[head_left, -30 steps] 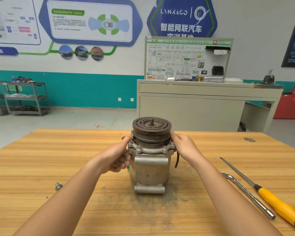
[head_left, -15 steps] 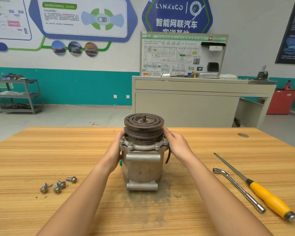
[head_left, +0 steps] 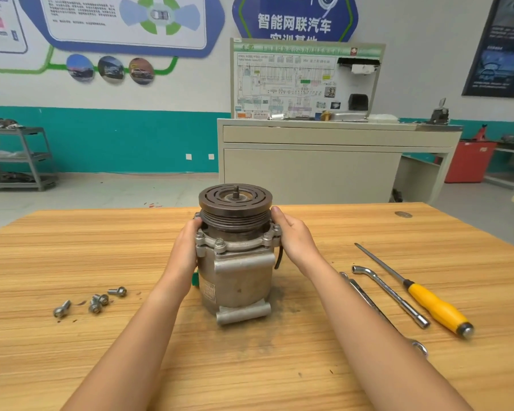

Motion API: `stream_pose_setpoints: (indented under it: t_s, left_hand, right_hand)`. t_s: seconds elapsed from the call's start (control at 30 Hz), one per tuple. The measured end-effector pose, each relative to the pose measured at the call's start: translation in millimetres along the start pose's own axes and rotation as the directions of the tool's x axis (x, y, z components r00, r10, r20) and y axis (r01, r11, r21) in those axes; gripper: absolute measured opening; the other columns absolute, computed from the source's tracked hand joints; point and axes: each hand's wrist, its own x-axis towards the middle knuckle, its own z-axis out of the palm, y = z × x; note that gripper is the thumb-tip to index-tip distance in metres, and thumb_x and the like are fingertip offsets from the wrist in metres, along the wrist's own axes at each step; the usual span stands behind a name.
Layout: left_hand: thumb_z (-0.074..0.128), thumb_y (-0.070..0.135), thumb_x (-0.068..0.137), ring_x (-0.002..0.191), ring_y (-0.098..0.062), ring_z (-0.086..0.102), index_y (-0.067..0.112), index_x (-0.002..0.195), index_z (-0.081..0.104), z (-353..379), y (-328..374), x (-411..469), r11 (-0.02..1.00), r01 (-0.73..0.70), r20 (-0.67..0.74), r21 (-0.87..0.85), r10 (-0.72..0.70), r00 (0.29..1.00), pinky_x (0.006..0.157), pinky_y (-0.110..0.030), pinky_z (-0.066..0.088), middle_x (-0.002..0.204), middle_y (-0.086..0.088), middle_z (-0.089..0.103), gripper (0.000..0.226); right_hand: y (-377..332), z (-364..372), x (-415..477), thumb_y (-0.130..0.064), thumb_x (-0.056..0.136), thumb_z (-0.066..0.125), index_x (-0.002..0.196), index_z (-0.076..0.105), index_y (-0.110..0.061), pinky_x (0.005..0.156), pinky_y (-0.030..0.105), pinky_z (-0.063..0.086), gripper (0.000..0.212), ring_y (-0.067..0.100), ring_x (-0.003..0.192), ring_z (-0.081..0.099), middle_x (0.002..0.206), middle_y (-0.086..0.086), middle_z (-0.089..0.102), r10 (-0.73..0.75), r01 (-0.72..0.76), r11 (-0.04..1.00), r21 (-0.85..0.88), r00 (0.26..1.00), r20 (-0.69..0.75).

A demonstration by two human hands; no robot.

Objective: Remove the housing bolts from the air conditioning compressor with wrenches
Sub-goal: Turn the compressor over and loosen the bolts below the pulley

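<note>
**Air conditioning compressor, upright, held at both sides**

Compressor (head_left: pixel 238 280): silver housing, set on end at mid-tabletop (head_left: pixel 72 366) over a patch of dark grime. Dark grooved pulley (head_left: pixel 235 200) uppermost, short threaded shaft at its hub. Flange bolts (head_left: pixel 219 242) seated in the collar just below the pulley, several heads in view on the near side. Small green tag (head_left: pixel 195 278) at lower left; black cable (head_left: pixel 279 258) down the right side.

Left grip (head_left: pixel 187 247): curled round the left of the housing at collar height, fingertips out of sight behind.

Right grip (head_left: pixel 294 238): curled round the right of the collar, thumb up against the pulley rim, fingers hidden behind.

Loose bolts (head_left: pixel 100 301): four, on their sides in a cluster left of the compressor, apart from it.

Tools, right of the compressor, roughly parallel:
- flat wrench (head_left: pixel 359 289), partly under the right forearm
- L-shaped socket wrench (head_left: pixel 389 295), just beside it
- yellow-handled screwdriver (head_left: pixel 436 307), outermost, shaft pointing away

Beyond the tabletop: beige cabinet (head_left: pixel 309 161) carrying a wiring-diagram board, grey shelf trolley (head_left: pixel 18 158) far left, red cabinet (head_left: pixel 469 161) far right.
</note>
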Motion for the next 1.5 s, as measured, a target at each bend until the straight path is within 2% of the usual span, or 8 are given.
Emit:
stream_pose_setpoints:
  t_s: [0.27,0.43,0.6,0.67,0.93,1.17,1.3,1.5]
  left_hand:
    - [0.033,0.043,0.096,0.114,-0.028,0.052,0.012,0.133,0.049,2,-4,5,1.0,0.006,-0.041,-0.021,-0.007,0.999,0.09,-0.041,0.041,0.124,-0.01,0.058,0.051]
    - [0.036,0.038,0.095,0.096,-0.015,0.054,0.001,0.122,0.052,5,-5,5,0.999,-0.005,-0.058,-0.042,0.003,0.998,0.072,-0.032,0.04,0.111,0.004,0.055,0.049]
    - [0.034,0.048,0.094,0.129,-0.028,0.042,0.018,0.135,0.049,-5,-2,9,0.997,0.043,0.006,0.071,-0.044,0.999,0.107,-0.048,0.033,0.141,-0.01,0.047,0.053]
    - [0.032,0.049,0.095,0.13,-0.025,0.04,0.019,0.129,0.052,-7,-1,9,0.994,0.043,0.028,0.097,-0.046,0.999,0.108,-0.045,0.032,0.139,-0.004,0.047,0.05]
    - [0.029,0.046,0.099,0.106,-0.006,0.047,0.037,0.11,0.061,-10,-3,3,0.989,-0.093,0.046,0.112,0.088,0.995,0.087,-0.029,0.03,0.105,0.017,0.053,0.035]
    - [0.032,0.046,0.089,0.103,0.029,0.038,0.041,0.128,0.037,9,-28,-35,0.939,-0.337,-0.091,-0.07,0.33,0.94,0.079,0.005,0.029,0.116,0.037,0.044,0.04]
    - [0.033,0.047,0.082,0.108,0.034,0.027,0.055,0.123,0.028,16,-33,-42,0.925,-0.376,-0.047,-0.055,0.374,0.926,0.089,0.0,0.024,0.115,0.054,0.03,0.042]
    - [0.034,0.06,0.072,0.132,0.013,0.019,0.059,0.124,0.016,15,-34,-46,0.91,-0.415,-0.03,-0.009,0.414,0.91,0.11,-0.02,0.018,0.134,0.041,0.021,0.055]
  right_hand:
    - [33,-59,-61,-0.03,0.09,0.054,0.105,0.07,-0.016,0.067,0.017,0.041,0.026,0.006,0.084,0.058,0.101,-0.006,0.069,-0.09,0.008,0.868,-0.496,0.986,-0.141]
    - [48,-113,-89,-0.044,0.089,0.047,0.101,0.062,-0.015,0.065,0.027,0.04,0.035,0.02,0.094,0.058,0.104,0.002,0.062,0.145,-0.306,0.286,-0.908,0.951,-0.274]
    - [57,-107,-102,-0.028,0.096,0.036,0.101,0.06,-0.015,0.068,0.027,0.041,0.028,0.018,0.095,0.059,0.102,0.001,0.06,0.206,-0.209,0.056,-0.976,0.959,-0.194]
    - [55,-109,-103,-0.025,0.095,0.035,0.097,0.06,-0.015,0.067,0.027,0.041,0.027,0.018,0.091,0.06,0.098,0.001,0.061,0.183,-0.21,0.077,-0.975,0.964,-0.193]
    - [12,-90,-117,-0.017,0.094,0.046,0.093,0.056,-0.022,0.033,0.017,0.024,0.012,0.01,0.031,0.032,0.037,-0.003,0.039,0.218,-0.22,0.948,-0.23,0.975,-0.037]
    - [-40,-66,-131,-0.021,0.086,0.051,0.113,0.048,-0.063,0.05,0.012,0.042,0.05,0.01,0.045,0.055,0.057,-0.005,0.055,-0.09,0.155,0.942,-0.296,0.971,0.221]
    - [-49,-64,-131,-0.016,0.085,0.059,0.109,0.039,-0.065,0.048,0.007,0.035,0.059,0.0,0.046,0.047,0.063,-0.04,0.049,-0.232,0.269,0.785,-0.558,0.963,0.138]
    - [-64,-64,-121,-0.026,0.092,0.048,0.129,0.03,-0.057,0.064,0.014,0.04,0.051,-0.001,0.072,0.05,0.086,-0.017,0.06,-0.212,0.251,0.575,-0.779,0.965,0.154]
